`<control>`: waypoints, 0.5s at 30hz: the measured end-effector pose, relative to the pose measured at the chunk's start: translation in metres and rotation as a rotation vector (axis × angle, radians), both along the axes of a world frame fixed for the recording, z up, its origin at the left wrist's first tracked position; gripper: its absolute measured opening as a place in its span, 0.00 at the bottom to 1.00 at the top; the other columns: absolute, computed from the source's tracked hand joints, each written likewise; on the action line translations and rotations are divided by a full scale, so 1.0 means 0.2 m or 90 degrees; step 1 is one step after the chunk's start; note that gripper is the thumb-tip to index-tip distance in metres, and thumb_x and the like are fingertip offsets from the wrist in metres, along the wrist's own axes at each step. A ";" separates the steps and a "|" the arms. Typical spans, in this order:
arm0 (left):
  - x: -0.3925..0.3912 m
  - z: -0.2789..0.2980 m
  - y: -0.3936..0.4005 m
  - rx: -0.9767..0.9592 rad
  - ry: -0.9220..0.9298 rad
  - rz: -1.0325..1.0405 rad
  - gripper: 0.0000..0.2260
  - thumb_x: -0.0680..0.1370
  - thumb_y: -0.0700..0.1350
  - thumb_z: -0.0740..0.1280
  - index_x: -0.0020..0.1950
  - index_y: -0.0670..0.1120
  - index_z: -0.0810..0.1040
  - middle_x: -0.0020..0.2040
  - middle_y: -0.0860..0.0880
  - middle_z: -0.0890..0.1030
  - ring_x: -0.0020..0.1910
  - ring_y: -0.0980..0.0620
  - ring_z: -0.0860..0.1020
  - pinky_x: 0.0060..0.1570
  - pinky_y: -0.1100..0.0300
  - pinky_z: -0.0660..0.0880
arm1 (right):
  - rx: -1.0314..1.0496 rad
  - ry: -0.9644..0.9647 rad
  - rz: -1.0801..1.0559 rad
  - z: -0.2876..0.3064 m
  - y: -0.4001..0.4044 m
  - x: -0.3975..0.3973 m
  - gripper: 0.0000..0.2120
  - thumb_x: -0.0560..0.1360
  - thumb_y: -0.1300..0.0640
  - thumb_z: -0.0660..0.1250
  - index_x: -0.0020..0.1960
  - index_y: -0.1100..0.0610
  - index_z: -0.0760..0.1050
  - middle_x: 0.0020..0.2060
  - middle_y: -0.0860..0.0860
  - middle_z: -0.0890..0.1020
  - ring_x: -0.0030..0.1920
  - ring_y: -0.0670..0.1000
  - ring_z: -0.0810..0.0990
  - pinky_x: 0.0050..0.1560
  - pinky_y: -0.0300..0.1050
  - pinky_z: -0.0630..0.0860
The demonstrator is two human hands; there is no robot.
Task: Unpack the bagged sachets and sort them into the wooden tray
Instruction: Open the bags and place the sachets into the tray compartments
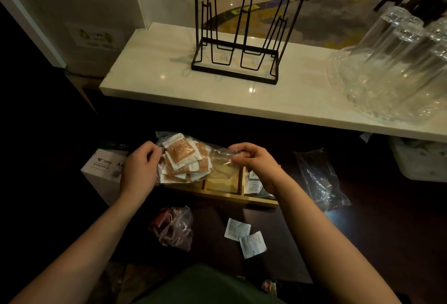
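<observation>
A clear plastic bag full of brown-and-white sachets hangs just above the wooden tray. My left hand grips the bag's left end and my right hand pinches its right end. The tray has dividers; its right compartment holds several white sachets, and the middle one looks bare. Two loose white sachets lie on the dark surface in front of the tray. A second bag with dark red sachets lies at the front left.
A white box stands left of the tray. An empty clear bag lies to the right. Behind, a pale stone counter carries a black wire rack and upturned glasses on a glass tray.
</observation>
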State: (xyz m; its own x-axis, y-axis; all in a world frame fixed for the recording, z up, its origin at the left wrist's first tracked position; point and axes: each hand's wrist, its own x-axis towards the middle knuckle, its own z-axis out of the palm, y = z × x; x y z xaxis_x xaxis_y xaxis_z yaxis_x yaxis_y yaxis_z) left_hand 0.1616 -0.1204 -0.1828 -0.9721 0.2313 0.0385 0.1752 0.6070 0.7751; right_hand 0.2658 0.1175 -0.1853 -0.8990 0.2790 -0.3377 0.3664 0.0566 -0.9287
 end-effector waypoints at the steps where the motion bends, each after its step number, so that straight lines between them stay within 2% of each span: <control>1: 0.00 0.01 0.00 -0.015 0.018 -0.006 0.11 0.80 0.44 0.60 0.40 0.41 0.73 0.34 0.49 0.76 0.32 0.52 0.73 0.29 0.57 0.65 | -0.007 -0.005 -0.011 -0.02 0.00 0.00 0.12 0.75 0.63 0.66 0.58 0.58 0.77 0.38 0.49 0.82 0.37 0.37 0.80 0.37 0.29 0.71; 3: 0.00 0.02 0.01 -0.033 0.048 -0.016 0.10 0.80 0.44 0.61 0.39 0.43 0.73 0.33 0.49 0.75 0.32 0.51 0.73 0.30 0.56 0.66 | -0.010 -0.004 -0.045 -0.05 0.00 -0.01 0.10 0.76 0.63 0.65 0.57 0.62 0.77 0.38 0.50 0.81 0.32 0.34 0.77 0.32 0.26 0.69; 7: -0.02 0.06 0.02 -0.025 0.078 -0.024 0.11 0.80 0.44 0.61 0.38 0.43 0.72 0.33 0.46 0.75 0.32 0.47 0.74 0.30 0.53 0.67 | -0.042 0.001 -0.123 -0.10 0.00 -0.03 0.09 0.77 0.66 0.63 0.56 0.64 0.77 0.38 0.51 0.79 0.28 0.35 0.76 0.28 0.27 0.68; 10: -0.01 0.09 0.04 -0.038 0.118 -0.038 0.10 0.80 0.43 0.61 0.38 0.44 0.72 0.35 0.48 0.76 0.34 0.50 0.74 0.31 0.59 0.66 | -0.041 0.003 -0.120 -0.13 -0.01 -0.03 0.09 0.77 0.66 0.62 0.55 0.63 0.77 0.36 0.51 0.80 0.30 0.37 0.77 0.30 0.29 0.69; 15: 0.01 0.14 0.05 -0.053 0.197 -0.043 0.12 0.79 0.46 0.62 0.36 0.44 0.71 0.32 0.49 0.74 0.31 0.50 0.72 0.28 0.56 0.65 | -0.035 -0.004 -0.111 -0.18 -0.04 -0.03 0.09 0.78 0.65 0.61 0.56 0.63 0.77 0.34 0.50 0.80 0.34 0.41 0.77 0.30 0.28 0.68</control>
